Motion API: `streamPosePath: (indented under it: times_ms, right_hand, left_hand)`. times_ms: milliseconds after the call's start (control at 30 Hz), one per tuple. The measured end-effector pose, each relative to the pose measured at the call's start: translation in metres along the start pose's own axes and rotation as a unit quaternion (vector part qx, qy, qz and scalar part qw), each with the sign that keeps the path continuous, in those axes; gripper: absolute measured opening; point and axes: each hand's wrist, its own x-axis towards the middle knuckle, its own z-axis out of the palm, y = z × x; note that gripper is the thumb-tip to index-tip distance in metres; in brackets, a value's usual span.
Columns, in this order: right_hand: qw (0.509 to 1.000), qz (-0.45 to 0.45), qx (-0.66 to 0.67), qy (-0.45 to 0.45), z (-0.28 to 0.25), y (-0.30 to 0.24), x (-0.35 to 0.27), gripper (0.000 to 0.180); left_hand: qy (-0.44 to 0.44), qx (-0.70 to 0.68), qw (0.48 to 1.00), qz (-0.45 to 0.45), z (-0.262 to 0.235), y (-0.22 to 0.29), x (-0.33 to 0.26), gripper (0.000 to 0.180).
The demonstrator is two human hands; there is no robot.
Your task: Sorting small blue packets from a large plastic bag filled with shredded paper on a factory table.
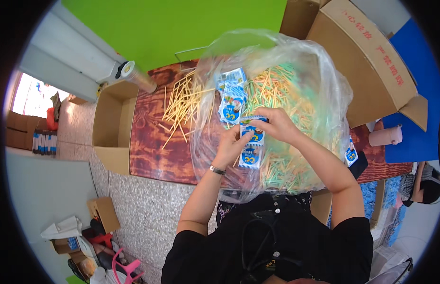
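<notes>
Closest to me in gloss is the bag (336, 92), thin clear plastic, crinkled and full of shiny highlights. The packets (231, 107) at its centre have slick printed film with crimped ends. Toward 10 o'clock, loose sticks (182, 102) look dry and matt; beyond them stands a smooth, see-through plastic tub (143, 80). The table (151, 151) has a polished, wood-grained top. At 2 o'clock, the carton (366, 66) is dull brown cardboard. The floor (144, 203) at 8 o'clock looks like speckled stone. Matt cloth makes the shirt (205, 255), its buttons (276, 210) shiny; the wristband (217, 170) gleams like metal.
</notes>
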Motion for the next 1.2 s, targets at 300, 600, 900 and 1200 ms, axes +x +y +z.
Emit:
streamPosePath:
  times_ms: [300, 600, 900, 1200]
  right_hand:
    - [0.982, -0.023, 0.189, -0.008, -0.021, 0.039, 0.040, 0.021]
    - [0.932, 0.219, -0.249, 0.146, -0.147, 0.129, 0.085, 0.027]
    - [0.895, 0.228, -0.380, 0.058, -0.148, 0.167, 0.087, 0.029]
    - [0.877, 0.168, -0.441, 0.094, -0.154, 0.196, 0.098, 0.030]
  left_hand:
    - [0.069, 0.003, 0.997, 0.017, -0.001, -0.009, 0.034, 0.028]
    - [0.077, -0.078, 0.994, 0.004, 0.008, -0.023, 0.034, 0.026]
    - [0.063, -0.075, 0.995, -0.016, 0.007, -0.015, 0.036, 0.021]
    - [0.055, -0.100, 0.993, -0.038, 0.013, -0.012, 0.032, 0.021]
